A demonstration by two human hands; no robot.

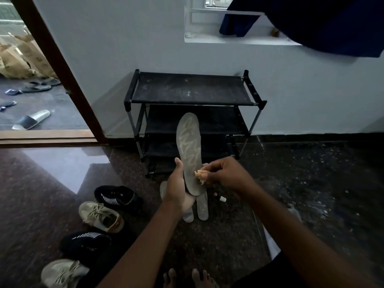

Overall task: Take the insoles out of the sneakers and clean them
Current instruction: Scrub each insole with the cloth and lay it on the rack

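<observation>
Over speckled floor (pixel 311 183), left hand (pixel 176 188) grips insole (pixel 189 140), right hand (pixel 224 173) pinches rag (pixel 200 176).

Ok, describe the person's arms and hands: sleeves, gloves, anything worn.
Both are bare. The left hand and right hand wear no gloves, and no ring shows. The left forearm and right forearm show no sleeve, watch or bracelet as far as the frame reaches.

Our left hand (pixel 176 189) hides part of the floor insoles (pixel 202 206). The near edge cuts off a grey sneaker (pixel 62 272).
</observation>
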